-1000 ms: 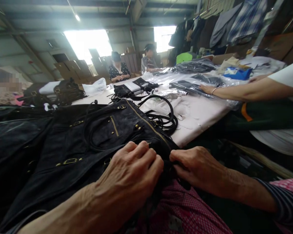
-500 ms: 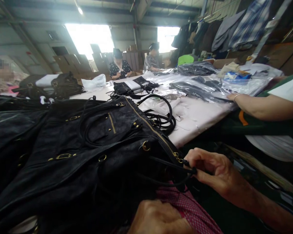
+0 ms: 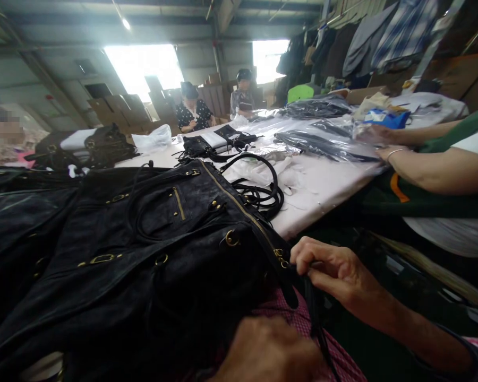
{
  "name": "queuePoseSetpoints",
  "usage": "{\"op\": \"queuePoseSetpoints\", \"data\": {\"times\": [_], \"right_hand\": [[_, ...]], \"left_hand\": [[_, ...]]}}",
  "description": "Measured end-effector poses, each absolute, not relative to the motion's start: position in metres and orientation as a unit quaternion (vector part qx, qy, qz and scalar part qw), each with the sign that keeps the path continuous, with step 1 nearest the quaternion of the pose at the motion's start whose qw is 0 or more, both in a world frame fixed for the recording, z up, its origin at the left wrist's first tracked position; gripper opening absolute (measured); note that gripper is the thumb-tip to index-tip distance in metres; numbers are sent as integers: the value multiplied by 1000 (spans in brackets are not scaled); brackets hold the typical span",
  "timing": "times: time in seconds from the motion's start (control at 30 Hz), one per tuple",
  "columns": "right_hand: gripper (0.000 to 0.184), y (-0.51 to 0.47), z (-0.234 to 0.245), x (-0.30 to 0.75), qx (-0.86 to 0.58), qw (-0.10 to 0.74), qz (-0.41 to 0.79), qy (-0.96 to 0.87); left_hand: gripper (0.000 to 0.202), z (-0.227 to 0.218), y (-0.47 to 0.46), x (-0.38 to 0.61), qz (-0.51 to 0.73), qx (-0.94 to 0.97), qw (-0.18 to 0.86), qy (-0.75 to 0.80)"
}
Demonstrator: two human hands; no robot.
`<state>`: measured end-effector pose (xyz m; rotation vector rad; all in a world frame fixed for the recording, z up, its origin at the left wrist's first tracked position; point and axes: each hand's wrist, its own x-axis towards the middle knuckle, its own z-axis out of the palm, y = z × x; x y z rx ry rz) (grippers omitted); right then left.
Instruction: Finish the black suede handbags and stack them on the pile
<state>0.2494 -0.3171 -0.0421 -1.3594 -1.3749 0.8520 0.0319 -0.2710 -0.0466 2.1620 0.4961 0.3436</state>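
Note:
A large black leather handbag [image 3: 115, 249] lies across the near edge of the table and my lap. It has looped handles, gold rings and buckles, and a gold zipper [image 3: 242, 209] along its right side. Near the zipper's lower end, my right hand [image 3: 338, 276] is closed in a pinch on a black cord [image 3: 311, 307] by the gold pull. The cord's loose length hangs down below my fingers. My left hand [image 3: 271, 347] is at the bottom centre, in front of the bag, knuckles up. It is blurred and its fingers are hidden.
A smaller black bag [image 3: 219, 140] and plastic-wrapped dark goods [image 3: 322, 139] lie on the pale table [image 3: 322, 185]. Stacked brown bags [image 3: 83, 146] stand at left. A co-worker's arm [image 3: 426, 170] reaches in from the right. Other people sit at left and beyond the table.
My right hand has moved slightly left and the cord, earlier stretched sideways to the bag, now hangs downward. My left hand has shifted a little right and blurred.

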Motion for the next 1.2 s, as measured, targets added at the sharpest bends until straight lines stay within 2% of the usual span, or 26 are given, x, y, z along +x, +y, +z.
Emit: {"op": "queuePoseSetpoints", "data": {"times": [0.1,0.2,0.33,0.47,0.57,0.67,0.73,0.8,0.87,0.97,1.2], "right_hand": [[16,-317,-42,249,-578,487,273,-596],[7,-314,-46,247,-613,453,246,-599],[22,-309,-53,242,-657,384,223,-610],[19,-303,-52,248,-648,335,322,-603],[30,-298,-48,253,-617,346,371,-601],[27,-295,-48,253,-590,370,387,-605],[23,-294,-52,254,-581,364,394,-612],[21,-294,-57,260,-580,348,394,-623],[20,-294,-60,270,-578,339,383,-636],[23,-290,-57,288,-567,346,365,-653],[18,-258,-15,284,-560,366,343,-659]], "left_hand": [[42,-49,-251,43,207,831,386,344],[28,-53,-240,53,224,803,389,391],[28,-57,-241,65,220,764,487,362],[29,-59,-240,73,266,682,590,340],[30,-63,-238,73,289,713,549,327],[28,-68,-238,73,300,760,459,350],[25,-72,-236,75,298,767,435,366],[22,-76,-234,78,305,753,462,356],[20,-78,-233,80,319,710,540,321],[30,-76,-231,79,332,643,632,278],[28,-59,-226,69,296,703,568,308]]}}
